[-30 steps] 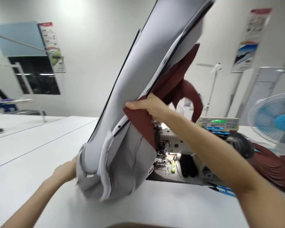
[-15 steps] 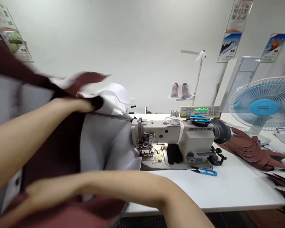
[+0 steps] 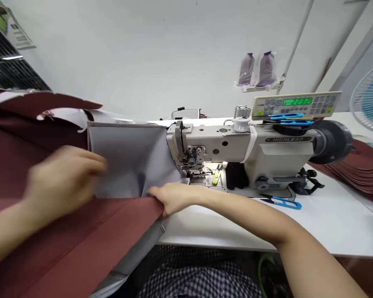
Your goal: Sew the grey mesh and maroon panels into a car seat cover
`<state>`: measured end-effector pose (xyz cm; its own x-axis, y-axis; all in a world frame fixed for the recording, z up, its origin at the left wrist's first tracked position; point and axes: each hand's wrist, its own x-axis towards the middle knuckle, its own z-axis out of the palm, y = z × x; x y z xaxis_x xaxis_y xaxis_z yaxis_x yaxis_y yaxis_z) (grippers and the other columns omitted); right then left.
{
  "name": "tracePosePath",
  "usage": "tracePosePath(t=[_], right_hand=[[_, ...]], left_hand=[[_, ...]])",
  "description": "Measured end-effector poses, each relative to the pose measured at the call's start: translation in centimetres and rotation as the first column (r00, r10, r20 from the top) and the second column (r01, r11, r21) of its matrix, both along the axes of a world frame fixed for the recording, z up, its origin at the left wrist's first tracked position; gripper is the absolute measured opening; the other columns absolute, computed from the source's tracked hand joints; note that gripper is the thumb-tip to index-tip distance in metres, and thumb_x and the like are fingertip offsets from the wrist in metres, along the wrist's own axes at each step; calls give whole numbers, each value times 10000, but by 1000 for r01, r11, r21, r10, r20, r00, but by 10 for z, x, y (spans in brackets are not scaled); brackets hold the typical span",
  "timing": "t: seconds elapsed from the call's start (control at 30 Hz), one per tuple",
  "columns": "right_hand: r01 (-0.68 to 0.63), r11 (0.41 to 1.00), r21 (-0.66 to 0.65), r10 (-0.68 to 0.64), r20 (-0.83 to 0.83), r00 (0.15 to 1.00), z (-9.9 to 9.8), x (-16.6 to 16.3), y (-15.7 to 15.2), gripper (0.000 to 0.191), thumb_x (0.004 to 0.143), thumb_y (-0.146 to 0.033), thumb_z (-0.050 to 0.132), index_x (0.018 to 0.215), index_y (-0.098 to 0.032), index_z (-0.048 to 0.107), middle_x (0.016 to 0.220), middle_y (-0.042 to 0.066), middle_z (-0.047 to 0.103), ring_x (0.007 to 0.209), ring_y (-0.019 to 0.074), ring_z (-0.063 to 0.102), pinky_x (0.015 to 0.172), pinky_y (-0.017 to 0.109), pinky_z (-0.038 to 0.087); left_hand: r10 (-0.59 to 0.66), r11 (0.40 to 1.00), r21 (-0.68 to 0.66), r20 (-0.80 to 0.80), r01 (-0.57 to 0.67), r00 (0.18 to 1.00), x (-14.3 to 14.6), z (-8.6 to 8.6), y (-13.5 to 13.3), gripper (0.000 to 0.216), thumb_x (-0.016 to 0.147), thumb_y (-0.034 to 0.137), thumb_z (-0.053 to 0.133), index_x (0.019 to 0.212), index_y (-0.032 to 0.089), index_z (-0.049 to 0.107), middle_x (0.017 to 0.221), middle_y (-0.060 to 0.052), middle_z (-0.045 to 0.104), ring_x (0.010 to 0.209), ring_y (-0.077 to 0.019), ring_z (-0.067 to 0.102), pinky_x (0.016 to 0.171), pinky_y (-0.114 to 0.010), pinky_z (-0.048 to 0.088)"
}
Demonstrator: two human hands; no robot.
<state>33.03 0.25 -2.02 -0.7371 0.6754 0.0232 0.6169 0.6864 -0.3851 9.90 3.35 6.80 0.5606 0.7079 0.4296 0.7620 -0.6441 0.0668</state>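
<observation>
Maroon fabric (image 3: 80, 240) was pinched at its edge by the right hand (image 3: 174, 198) beside the sewing machine (image 3: 236, 153), while the blurred left hand (image 3: 62, 182) lay on it, grip unclear.

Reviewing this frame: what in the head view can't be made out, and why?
Head view only:
- Left hand: motion-blurred, grip on the maroon fabric unclear.
- Right hand: pinches the fabric's edge; fingers beneath hidden by it.
- Sewing machine: needle too small, grey panel crowds it.
- Fan: cut off by the right edge.
- Stack of maroon pieces: cut by right edge, count unreadable.
</observation>
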Motion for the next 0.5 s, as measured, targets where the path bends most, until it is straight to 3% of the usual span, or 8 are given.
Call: tracePosePath(t=[0.07,0.17,0.2,0.27,0.33,0.4,0.47,0.5], right_hand=[[-141,968,-209,159,72,985,-4,4,1,394,750,-285,761,1078,-110,631,905,57,706,804,214,662,644,273,502],[-237,924,-301,261,41,965,-33,19,-10,264,750,-192,758,987,-140,653,896,9,706,792,162,655,634,220,481],[-281,924,-261,289,-6,957,-48,23,-14,287,758,-141,740,1030,-143,648,988,16,711,856,154,657,692,211,491],[-363,928,-84,355,-101,929,-77,22,-17,320,822,-90,666,1133,-146,616,1175,39,678,999,144,638,823,206,488],[-328,938,111,341,-120,933,-99,10,-14,278,923,-111,559,1199,-142,577,1219,61,658,1072,152,609,875,231,482],[-250,936,248,278,-85,957,-111,-7,-7,253,1007,-151,432,1231,-133,548,1173,87,663,1073,183,596,834,282,500],[-223,904,366,250,-26,968,-116,-18,-4,279,1042,-165,327,1227,-134,534,1127,100,656,999,196,608,716,302,506],[-228,878,421,252,-1,968,-117,-19,-3,288,1046,-157,296,1207,-138,533,1088,95,653,930,188,619,652,297,496]], left_hand=[[-41,958,-283,-303,-49,952,15,-18,-8,437,950,477,341,904,200,676,897,-60,690,851,-214,630,808,-347,466],[-277,706,-685,-502,-180,819,47,-29,-19,521,964,499,264,832,225,687,851,-51,713,772,-214,645,678,-288,413],[-333,662,-729,-494,-174,803,58,-28,-23,519,955,523,294,784,227,684,811,-52,710,736,-211,637,636,-281,391],[-436,643,-760,-461,-90,773,76,-22,-33,419,900,489,423,681,231,670,659,-45,663,551,-186,545,536,-285,320],[-546,593,-805,-394,9,739,88,-20,-44,276,753,332,562,500,223,582,461,-15,525,368,-143,328,471,-299,234],[-637,432,-902,-290,19,714,90,-29,-50,242,609,217,569,387,212,475,384,12,427,334,-113,210,466,-296,216],[-614,184,-978,-194,-100,765,81,-52,-49,207,574,248,570,389,212,485,423,11,475,369,-121,298,493,-288,270],[-526,53,-987,-159,-155,835,73,-68,-46,213,606,319,572,424,216,529,468,-2,515,410,-135,360,512,-291,306]])
